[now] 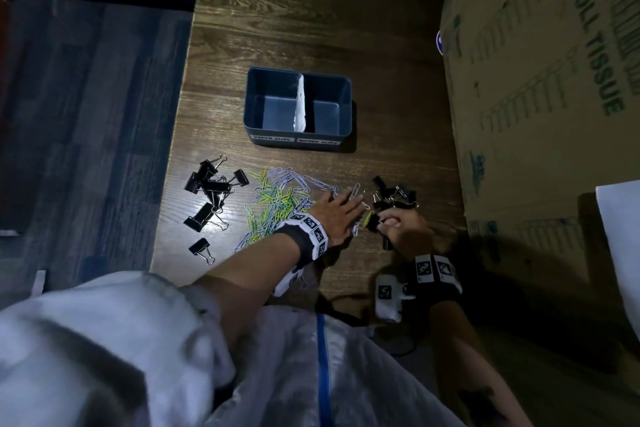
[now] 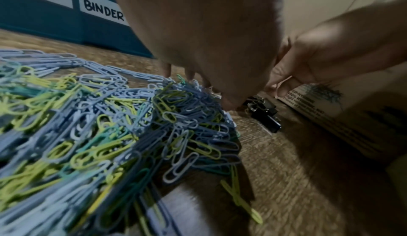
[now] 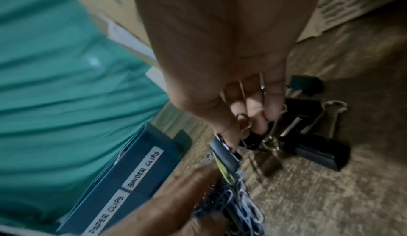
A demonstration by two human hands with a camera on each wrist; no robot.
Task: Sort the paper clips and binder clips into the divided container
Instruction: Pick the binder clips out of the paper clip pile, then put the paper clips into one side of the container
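Both halves of the container [image 1: 255, 99] sit bare, so sorting has barely begun. Left hand [image 1: 337, 213] lies flat and wide on the paper clips [image 1: 277, 198]; right hand [image 1: 401, 227] has its grip pinching a binder clip [image 1: 372, 222] off the worktop [image 1: 311, 10].

Probably storeroom, wooden table [image 1: 311, 10], tissue carton [image 1: 540, 80]

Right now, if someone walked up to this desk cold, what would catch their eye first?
Probably the heap of pastel paper clips at the table's centre, with the left hand laid flat on its right edge. Beside it the right hand pinches a black binder clip, and the blue divided container behind sits empty.
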